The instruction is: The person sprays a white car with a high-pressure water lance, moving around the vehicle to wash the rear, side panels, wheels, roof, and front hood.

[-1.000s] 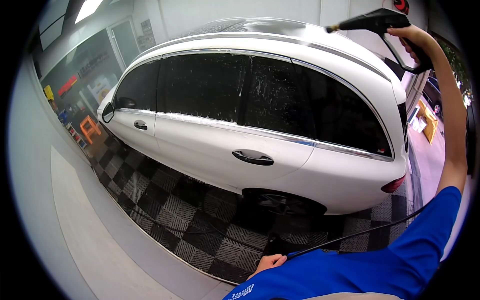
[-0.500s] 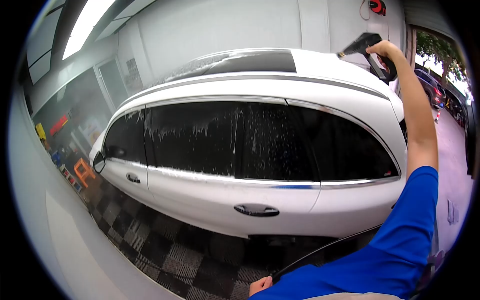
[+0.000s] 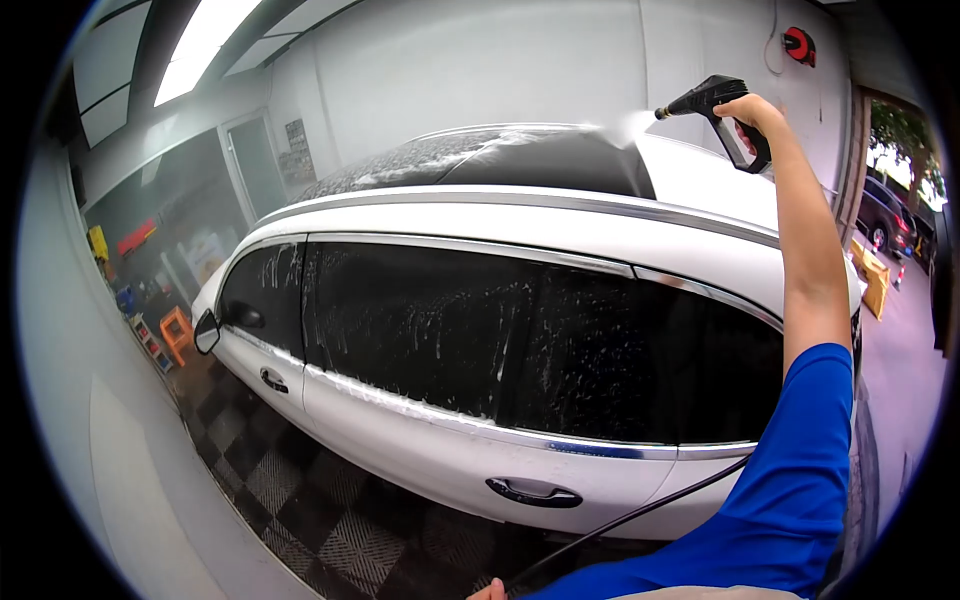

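Note:
My right hand (image 3: 757,115), raised at arm's length, grips a black pressure washer gun (image 3: 705,97) whose nozzle points left over the car. A white mist of spray leaves it and meets the dark roof glass (image 3: 545,165), where foam lies towards the front. The white car (image 3: 400,415) stands side-on before me, with white streaks and drops on its dark side windows (image 3: 410,320). At the bottom edge, only part of my left hand (image 3: 488,591) shows, closed at the black hose (image 3: 640,512) that runs up to the right past the rear door.
Black and grey checkered tiles (image 3: 275,480) cover the floor. An orange stool (image 3: 177,335) stands past the car's side mirror (image 3: 207,332). A red reel (image 3: 799,46) hangs on the back wall. Outside the opening at right are a parked car (image 3: 885,215) and a yellow barrier (image 3: 873,280).
My right hand has brought the gun slightly left, and spray now shows at the nozzle. The view has shifted, so the car sits lower. My left hand has sunk towards the bottom edge.

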Available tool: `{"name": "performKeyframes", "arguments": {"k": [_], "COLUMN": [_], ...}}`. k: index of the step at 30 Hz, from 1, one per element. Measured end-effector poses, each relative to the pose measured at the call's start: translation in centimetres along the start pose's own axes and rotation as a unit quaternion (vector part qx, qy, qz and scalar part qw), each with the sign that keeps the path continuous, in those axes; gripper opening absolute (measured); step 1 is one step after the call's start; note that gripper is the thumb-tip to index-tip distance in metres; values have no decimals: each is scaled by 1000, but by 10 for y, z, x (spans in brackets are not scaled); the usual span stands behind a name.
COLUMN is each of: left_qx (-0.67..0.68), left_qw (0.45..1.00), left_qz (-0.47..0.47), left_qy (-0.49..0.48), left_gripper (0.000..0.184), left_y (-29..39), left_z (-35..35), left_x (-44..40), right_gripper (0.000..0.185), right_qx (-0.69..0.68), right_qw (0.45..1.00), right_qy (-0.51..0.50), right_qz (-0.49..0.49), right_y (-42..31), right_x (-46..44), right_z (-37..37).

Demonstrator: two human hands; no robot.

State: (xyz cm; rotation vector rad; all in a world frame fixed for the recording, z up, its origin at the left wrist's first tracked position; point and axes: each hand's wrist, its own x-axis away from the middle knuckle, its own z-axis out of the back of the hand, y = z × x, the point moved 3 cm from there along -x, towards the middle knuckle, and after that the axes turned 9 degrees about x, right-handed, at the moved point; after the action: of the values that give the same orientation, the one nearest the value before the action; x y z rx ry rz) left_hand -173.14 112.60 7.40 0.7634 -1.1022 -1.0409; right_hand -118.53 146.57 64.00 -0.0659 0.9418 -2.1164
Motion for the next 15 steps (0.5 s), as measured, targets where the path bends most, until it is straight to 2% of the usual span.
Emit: {"name": "performKeyframes", "arguments": {"k": [3, 5, 6, 7, 8, 9, 10, 12, 13, 14, 15], "left_qx": [-32, 61, 97, 86, 58, 56, 58, 113, 47, 54, 63], "left_qw": [998, 991, 974, 993, 993, 987, 984, 977, 985, 975, 965], "left_qz": [47, -52, -117, -72, -92, -147, -163, -169, -163, -216, -237], "left_qy": [-31, 108, 169, 23, 48, 28, 38, 66, -11, 18, 93], "left_gripper": [56, 45, 49, 45, 48, 48, 47, 48, 49, 50, 48], "left_y": [-8, -35, -39, -8, -18, -1, 2, -34, -46, -51, -65], "left_z": [-2, -12, -11, 9, 12, 25, 39, 27, 42, 55, 53], "left_x": [-9, -5, -9, 5, 1, -20, -3, 28, -5, 3, 42], "right_gripper": [44, 46, 47, 50, 52, 56, 57, 61, 60, 59, 58], "right_qx": [31, 41, 38, 35, 48, 22, 37, 57, 61, 76, 88], "right_qw": [997, 994, 994, 986, 979, 986, 976, 975, 972, 967, 963], "right_qy": [-15, -51, -57, -103, -117, -107, -128, -116, -125, -142, -154], "right_qz": [62, 87, 90, 126, 160, 125, 173, 179, 188, 197, 203], "right_y": [-39, -70, -70, -81, -90, -95, -76, -112, -119, -129, -139], "right_x": [13, 31, 38, 56, 74, 87, 78, 97, 112, 131, 145], "right_z": [-29, -58, -50, -59, -63, -63, -54, -97, -120, -143, -160]}}
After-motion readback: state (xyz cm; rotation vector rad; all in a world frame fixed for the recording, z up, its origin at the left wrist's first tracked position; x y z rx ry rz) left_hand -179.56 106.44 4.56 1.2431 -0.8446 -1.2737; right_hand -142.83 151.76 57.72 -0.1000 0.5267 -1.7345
